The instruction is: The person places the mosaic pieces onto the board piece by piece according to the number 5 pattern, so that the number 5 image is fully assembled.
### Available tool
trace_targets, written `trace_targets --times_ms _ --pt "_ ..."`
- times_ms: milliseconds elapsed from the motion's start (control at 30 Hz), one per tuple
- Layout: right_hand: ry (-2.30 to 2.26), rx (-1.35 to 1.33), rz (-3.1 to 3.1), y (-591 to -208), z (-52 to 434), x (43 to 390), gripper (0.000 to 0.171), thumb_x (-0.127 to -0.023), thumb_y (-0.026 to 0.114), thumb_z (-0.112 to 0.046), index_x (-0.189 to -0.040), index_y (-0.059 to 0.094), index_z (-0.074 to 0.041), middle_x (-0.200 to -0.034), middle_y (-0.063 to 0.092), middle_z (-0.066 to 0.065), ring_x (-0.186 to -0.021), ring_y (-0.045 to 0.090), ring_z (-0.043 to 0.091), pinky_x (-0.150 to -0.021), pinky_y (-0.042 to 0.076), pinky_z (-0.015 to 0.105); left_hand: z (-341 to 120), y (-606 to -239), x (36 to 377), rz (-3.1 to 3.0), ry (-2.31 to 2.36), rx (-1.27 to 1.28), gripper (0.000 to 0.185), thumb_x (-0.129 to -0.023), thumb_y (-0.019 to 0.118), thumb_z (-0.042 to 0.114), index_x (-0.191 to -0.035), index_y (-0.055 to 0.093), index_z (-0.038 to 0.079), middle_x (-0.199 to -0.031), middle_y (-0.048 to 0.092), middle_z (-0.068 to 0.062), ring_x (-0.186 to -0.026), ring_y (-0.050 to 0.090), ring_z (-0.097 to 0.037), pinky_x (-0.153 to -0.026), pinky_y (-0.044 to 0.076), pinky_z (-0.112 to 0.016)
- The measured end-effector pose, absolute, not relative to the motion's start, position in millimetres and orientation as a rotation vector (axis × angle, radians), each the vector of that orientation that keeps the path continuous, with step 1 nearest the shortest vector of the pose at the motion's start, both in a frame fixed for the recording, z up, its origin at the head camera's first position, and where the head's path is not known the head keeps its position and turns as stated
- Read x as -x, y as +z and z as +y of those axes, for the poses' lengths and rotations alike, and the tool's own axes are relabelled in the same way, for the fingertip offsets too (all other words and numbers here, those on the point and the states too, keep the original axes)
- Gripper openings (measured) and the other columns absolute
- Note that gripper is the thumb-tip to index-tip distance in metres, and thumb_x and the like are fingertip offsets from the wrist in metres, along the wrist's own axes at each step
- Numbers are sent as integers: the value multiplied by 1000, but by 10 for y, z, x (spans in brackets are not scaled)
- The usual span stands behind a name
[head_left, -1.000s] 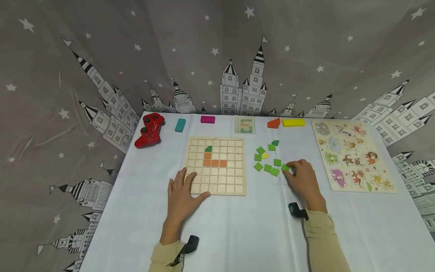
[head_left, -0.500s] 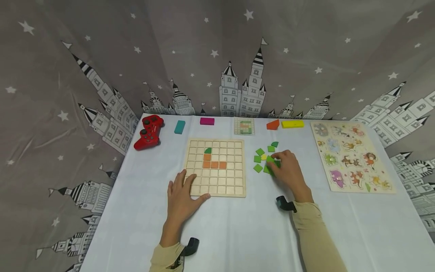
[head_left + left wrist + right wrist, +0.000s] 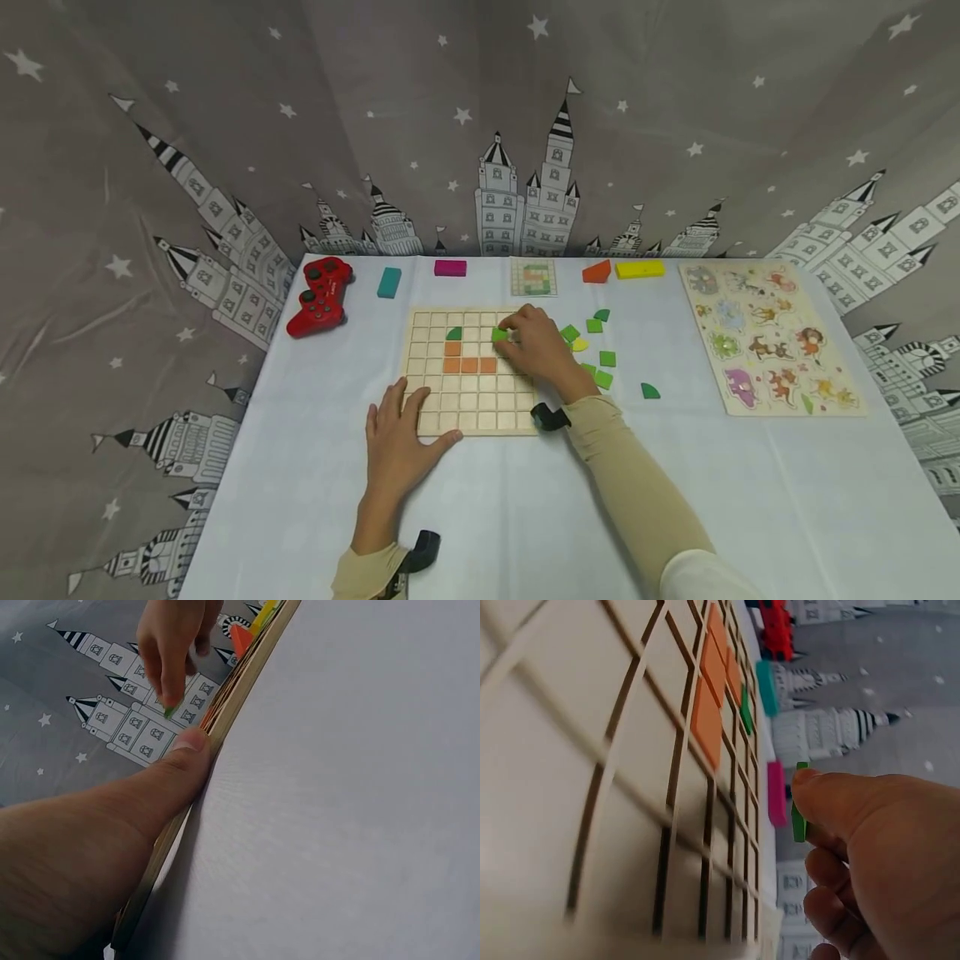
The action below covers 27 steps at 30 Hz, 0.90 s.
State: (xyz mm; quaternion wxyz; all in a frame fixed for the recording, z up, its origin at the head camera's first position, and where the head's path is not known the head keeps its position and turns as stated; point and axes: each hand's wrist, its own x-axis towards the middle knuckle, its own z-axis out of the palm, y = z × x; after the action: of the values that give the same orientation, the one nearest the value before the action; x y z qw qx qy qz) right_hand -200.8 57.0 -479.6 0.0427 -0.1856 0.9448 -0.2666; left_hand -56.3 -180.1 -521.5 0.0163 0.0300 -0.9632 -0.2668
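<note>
My right hand [image 3: 536,346] pinches a light green square tile [image 3: 499,334] between thumb and fingers, over the upper right part of a wooden grid board [image 3: 487,419]. In the right wrist view the tile [image 3: 800,802] is edge-on, raised above the grid. My left hand [image 3: 401,433] rests at the board's lower left corner with fingers spread; its thumb [image 3: 191,742] touches the board's front edge. On the board sit several orange square tiles [image 3: 469,365] in an L shape, with a dark green quarter-round tile [image 3: 454,333] at the top.
Right of the board lie several green squares [image 3: 607,358], a yellow piece [image 3: 580,344] and dark green quarter-rounds [image 3: 650,391]. A pattern card [image 3: 534,277], coloured blocks [image 3: 641,269] and a red game controller [image 3: 321,296] line the back. An animal puzzle board [image 3: 772,333] lies at right.
My right hand has carried the green tile left from the loose pieces to above the board. A quarter-round at right is now uncovered. My left hand stays at the board's corner.
</note>
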Motion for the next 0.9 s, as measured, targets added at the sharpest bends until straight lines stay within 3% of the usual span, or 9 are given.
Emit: trace_targets --times_ms 433,900 --pt "-721 671 2879 -4908 205 2236 36 -99 67 -37 -125 71 -13 -125 62 8 -116 57 28 -102 49 46 -1815 -5193 560 -3020 -822 -107 90 -77 79 63 -147 50 15 -167 25 -17 -157 17 -40 -125 6 -64" --pt "-705 609 2858 -4916 74 2292 31 -97 70 -34 -122 74 -16 -124 65 7 -117 59 28 -103 49 46 -1830 -5184 566 -3035 -823 -99 90 -78 78 64 -148 49 15 -168 24 -17 -157 16 -40 -125 6 -65"
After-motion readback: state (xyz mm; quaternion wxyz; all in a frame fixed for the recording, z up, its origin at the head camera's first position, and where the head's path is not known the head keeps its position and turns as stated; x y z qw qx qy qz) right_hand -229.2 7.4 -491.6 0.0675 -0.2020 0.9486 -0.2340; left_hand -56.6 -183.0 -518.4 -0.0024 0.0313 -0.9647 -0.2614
